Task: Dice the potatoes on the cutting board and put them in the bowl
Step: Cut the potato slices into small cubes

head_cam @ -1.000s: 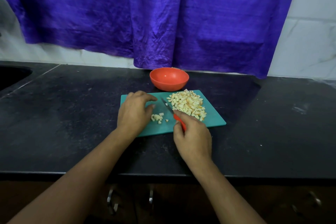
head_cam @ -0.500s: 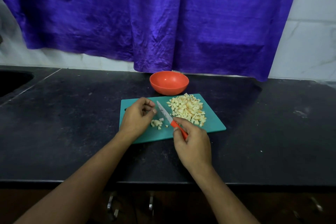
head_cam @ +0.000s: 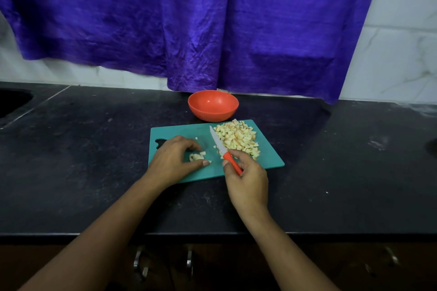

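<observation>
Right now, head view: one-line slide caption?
Left hand holds potato bits on cutting board; right hand holds knife; bowl empty.

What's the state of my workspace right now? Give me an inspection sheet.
Surface: black countertop, dusty smears.
Job's things: teal cutting board carries a large diced potato pile on its right part and a small potato pile near its middle; orange bowl behind the board, empty; knife, blade angled over the board.
Clutter: nothing seen.
Hands: left hand cups the small potato pile between thumb and fingers; right hand grips the knife's orange handle.
Cables: nothing seen.
Surroundings: purple curtain over white tiled wall; sink at far left; drawer handles below.
</observation>
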Demonstrator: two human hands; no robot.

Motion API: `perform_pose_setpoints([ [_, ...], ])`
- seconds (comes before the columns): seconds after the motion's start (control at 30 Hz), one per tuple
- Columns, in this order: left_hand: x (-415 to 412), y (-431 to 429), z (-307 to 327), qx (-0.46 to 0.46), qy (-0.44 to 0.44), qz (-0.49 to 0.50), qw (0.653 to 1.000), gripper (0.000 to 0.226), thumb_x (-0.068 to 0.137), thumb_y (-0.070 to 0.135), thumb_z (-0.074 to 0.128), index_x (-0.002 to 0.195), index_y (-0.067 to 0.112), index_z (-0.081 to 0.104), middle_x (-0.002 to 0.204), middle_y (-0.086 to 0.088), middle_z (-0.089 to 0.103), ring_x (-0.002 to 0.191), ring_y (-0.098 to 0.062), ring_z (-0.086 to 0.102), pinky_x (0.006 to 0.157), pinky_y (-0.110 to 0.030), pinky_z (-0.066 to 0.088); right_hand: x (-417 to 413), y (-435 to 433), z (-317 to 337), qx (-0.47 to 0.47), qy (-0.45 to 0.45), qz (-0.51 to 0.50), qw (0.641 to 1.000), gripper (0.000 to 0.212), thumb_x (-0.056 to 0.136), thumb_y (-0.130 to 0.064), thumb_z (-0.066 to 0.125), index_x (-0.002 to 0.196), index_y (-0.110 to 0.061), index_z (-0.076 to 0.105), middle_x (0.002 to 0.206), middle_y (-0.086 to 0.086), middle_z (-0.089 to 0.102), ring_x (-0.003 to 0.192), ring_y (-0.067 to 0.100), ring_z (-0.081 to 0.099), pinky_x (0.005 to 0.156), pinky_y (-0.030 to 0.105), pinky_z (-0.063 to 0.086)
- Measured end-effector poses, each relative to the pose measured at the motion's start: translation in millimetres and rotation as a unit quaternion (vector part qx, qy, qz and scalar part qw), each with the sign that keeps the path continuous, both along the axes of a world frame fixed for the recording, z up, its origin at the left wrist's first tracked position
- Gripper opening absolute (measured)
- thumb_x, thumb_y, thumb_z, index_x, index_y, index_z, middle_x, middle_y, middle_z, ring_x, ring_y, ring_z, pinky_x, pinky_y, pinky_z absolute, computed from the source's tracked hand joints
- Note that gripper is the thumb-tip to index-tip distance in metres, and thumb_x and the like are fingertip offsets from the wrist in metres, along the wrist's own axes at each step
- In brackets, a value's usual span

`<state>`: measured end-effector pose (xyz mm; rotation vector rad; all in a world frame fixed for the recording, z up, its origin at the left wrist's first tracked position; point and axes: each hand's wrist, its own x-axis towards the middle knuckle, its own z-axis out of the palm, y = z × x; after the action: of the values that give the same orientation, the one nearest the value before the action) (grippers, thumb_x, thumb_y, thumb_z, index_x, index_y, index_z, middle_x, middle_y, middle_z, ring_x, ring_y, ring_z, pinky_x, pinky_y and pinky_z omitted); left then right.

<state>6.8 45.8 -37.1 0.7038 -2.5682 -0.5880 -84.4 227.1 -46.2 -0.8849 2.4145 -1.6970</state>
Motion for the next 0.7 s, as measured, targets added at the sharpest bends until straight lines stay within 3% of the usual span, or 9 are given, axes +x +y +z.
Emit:
perform_pose_setpoints([
  [0.13, -4.1, -3.4, 6.1, -0.003, 0.007, -0.011, 1.000, 0.021, 0.082, 0.049, 0.080, 0.097, 0.036, 0.073, 0.097, 0.016, 0.062, 0.086, -0.001, 0.059, 0.081, -0.034, 0.055, -11.3, 12.7, 4.7, -0.031, -0.052, -0.013, 0.998, 0.029, 0.098, -0.033, 0.067, 0.127, -0.031, 0.069, 0.102, -0.011, 0.074, 0.079, 0.002, 0.067, 0.069, 0.026, 0.057],
  [0.37, -23.3, 5.9, 13.0, -0.005, 0.012, -0.037, 0.999, 0.009, 0.088, 0.035, 0.079, 0.094, 0.037, 0.072, 0.097, 0.016, 0.065, 0.079, 0.000, 0.060, 0.073, -0.025, 0.050, -60.6, 62.9, 24.3, -0.002, -0.027, -0.124, 0.992, 0.010, 0.099, -0.032, 0.063, 0.101, -0.029, 0.072, 0.075, -0.010, 0.071, 0.065, 0.010, 0.068, 0.061, 0.037, 0.059],
  [0.5, -34.6, 17.6, 9.5, -0.003, 0.025, -0.041, 0.999, 0.009, 0.089, 0.031, 0.078, 0.095, 0.035, 0.074, 0.097, 0.015, 0.063, 0.081, 0.001, 0.058, 0.068, -0.022, 0.044, -85.9, 87.8, 29.7, 0.063, -0.007, -0.192, 0.979, 0.015, 0.096, -0.024, 0.062, 0.084, -0.027, 0.070, 0.069, -0.006, 0.067, 0.063, 0.012, 0.064, 0.054, 0.030, 0.046],
  [0.6, -36.6, 18.6, 5.0, 0.004, 0.043, -0.037, 0.998, 0.009, 0.088, 0.030, 0.078, 0.095, 0.034, 0.075, 0.096, 0.014, 0.064, 0.084, -0.001, 0.058, 0.075, -0.032, 0.052, -97.2, 92.9, 30.4, 0.142, 0.023, -0.217, 0.966, 0.015, 0.096, -0.023, 0.060, 0.087, -0.026, 0.072, 0.074, -0.011, 0.066, 0.064, 0.007, 0.058, 0.053, 0.025, 0.039],
  [0.7, -35.1, 15.9, 1.1, 0.008, 0.059, -0.039, 0.997, 0.009, 0.088, 0.031, 0.079, 0.096, 0.034, 0.075, 0.095, 0.015, 0.065, 0.085, -0.001, 0.059, 0.075, -0.033, 0.054, -105.9, 90.7, 26.6, 0.197, 0.067, -0.220, 0.953, 0.009, 0.096, -0.027, 0.062, 0.096, -0.029, 0.071, 0.083, -0.010, 0.069, 0.071, 0.014, 0.058, 0.064, 0.028, 0.044],
])
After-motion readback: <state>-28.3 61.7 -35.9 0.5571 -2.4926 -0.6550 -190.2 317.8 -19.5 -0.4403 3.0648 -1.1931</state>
